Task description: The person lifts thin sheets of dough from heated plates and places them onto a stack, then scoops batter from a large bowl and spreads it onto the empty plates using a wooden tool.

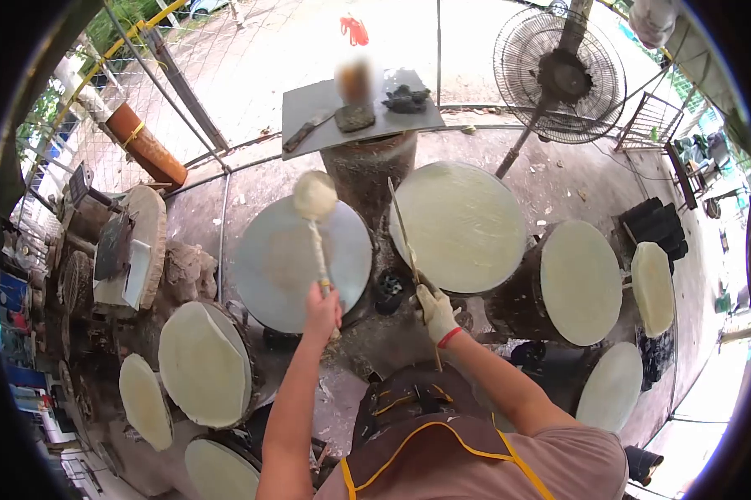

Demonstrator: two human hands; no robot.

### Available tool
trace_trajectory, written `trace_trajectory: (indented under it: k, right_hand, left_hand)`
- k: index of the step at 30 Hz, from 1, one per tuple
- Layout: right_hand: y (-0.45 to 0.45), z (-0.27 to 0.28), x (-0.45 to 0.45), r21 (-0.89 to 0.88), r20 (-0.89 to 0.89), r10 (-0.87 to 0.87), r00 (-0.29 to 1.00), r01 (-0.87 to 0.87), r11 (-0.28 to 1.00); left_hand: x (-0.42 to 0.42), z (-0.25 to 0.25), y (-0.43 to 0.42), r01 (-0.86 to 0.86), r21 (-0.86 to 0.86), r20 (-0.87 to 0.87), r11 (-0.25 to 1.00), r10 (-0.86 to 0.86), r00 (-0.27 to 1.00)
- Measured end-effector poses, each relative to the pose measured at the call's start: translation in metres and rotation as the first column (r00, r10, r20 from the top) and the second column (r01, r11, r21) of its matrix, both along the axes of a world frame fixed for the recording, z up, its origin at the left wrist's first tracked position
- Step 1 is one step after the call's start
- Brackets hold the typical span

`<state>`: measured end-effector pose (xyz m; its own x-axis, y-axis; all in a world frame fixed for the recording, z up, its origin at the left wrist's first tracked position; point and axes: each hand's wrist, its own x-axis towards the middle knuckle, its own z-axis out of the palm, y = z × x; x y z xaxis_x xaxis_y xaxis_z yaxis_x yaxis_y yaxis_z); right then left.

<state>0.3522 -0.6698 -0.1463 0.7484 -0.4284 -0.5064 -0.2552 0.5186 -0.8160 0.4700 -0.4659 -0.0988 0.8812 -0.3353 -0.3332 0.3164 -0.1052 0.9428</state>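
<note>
My left hand (pixel 323 310) is bare and wrapped round the handle of a ladle (pixel 315 197). The ladle's pale, batter-coated head is over the far part of a round grey griddle (pixel 275 267). My right hand (pixel 436 313), in a whitish glove with a red band at the wrist, is closed on a long thin blade (pixel 404 227). This blade points away from me, along the left edge of a round griddle covered with a pale sheet (pixel 459 225).
More pale rounds lie on griddles at the right (pixel 581 283) and left (pixel 202 363). Beyond the griddles a board (pixel 392 125) holds a knife (pixel 309 130) and a dark cloth (pixel 406 99). A large fan (pixel 563 75) stands at the back right.
</note>
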Motion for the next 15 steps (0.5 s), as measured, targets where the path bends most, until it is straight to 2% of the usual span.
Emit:
trace_trajectory:
  k: [1,2,3,4,5,8,10,12,13,15]
  right_hand:
    - [0.018,-0.017,0.015,0.057,0.065,-0.061,0.996,0.058,0.997]
    - [0.034,-0.021,0.026,-0.039,0.045,-0.044,0.998,0.045,0.998]
    - [0.050,-0.037,0.034,-0.381,-0.087,0.027,0.996,-0.059,0.923]
    - [0.060,-0.051,0.042,-0.659,-0.235,0.046,0.971,-0.194,0.726]
    - [0.067,-0.033,0.046,-0.704,-0.390,0.087,0.917,-0.358,0.614]
    - [0.075,-0.037,0.052,-0.719,-0.499,0.025,0.866,-0.430,0.547]
    - [0.096,-0.001,0.083,-0.644,-0.462,0.054,0.885,-0.377,0.665]
    - [0.105,-0.008,0.117,-0.533,-0.310,0.139,0.941,-0.293,0.794]
    - [0.101,-0.018,0.132,-0.037,-0.318,0.172,0.932,-0.194,0.980]
    - [0.100,-0.030,0.120,-0.416,-0.232,0.029,0.972,-0.126,0.901]
  left_hand:
    - [0.017,-0.020,0.004,0.037,0.088,-0.004,0.995,-0.037,0.999]
    - [0.032,-0.039,0.009,0.074,0.175,-0.010,0.982,-0.073,0.997]
    - [0.044,-0.064,0.016,0.036,0.335,0.190,0.941,-0.105,0.976]
    - [0.051,-0.089,0.024,-0.035,0.474,0.375,0.880,-0.165,0.912]
    - [0.058,-0.092,0.029,-0.135,0.582,0.533,0.802,-0.251,0.808]
    - [0.080,-0.088,0.049,-0.063,0.677,0.376,0.734,-0.271,0.886]
    - [0.097,-0.074,0.063,-0.036,0.770,0.308,0.637,-0.322,0.895]
    - [0.115,-0.070,0.079,-0.024,0.821,0.274,0.571,-0.357,0.893]
    - [0.123,-0.072,0.089,-0.024,0.831,0.272,0.555,-0.369,0.889]
    - [0.130,-0.071,0.110,-0.025,0.842,0.281,0.539,-0.399,0.873]
